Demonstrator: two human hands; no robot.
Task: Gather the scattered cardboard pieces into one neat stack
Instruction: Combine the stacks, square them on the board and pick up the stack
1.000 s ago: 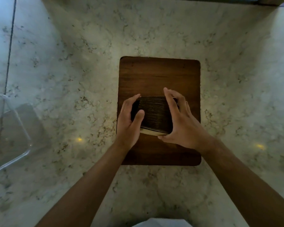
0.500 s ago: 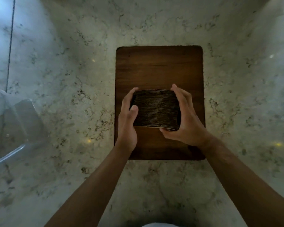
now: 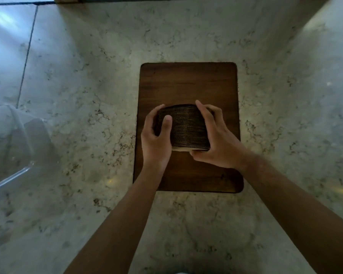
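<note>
Both hands are gripping a thick stack of cardboard pieces (image 3: 188, 128) from opposite sides, and the stack is sitting on a dark wooden board (image 3: 187, 84) that is lying flat on a pale marbled table (image 3: 87, 76). The left hand (image 3: 156, 139) is curling around the stack's left end, its thumb lying across the near face and its fingers wrapping over the far edge, so its grip is holding the stack. The right hand (image 3: 218, 141) is closing on the right end in the same way, fingers reaching over the top far corner and the thumb tucking in at the bottom near edge. The corrugated edges of the pieces are facing the camera as fine dark lines, and one lighter piece is showing at the bottom of the stack. The stack is resting around the middle of the board, slightly nearer the person. A clear plastic container (image 3: 14, 147) is standing on the table well apart to the left.
</note>
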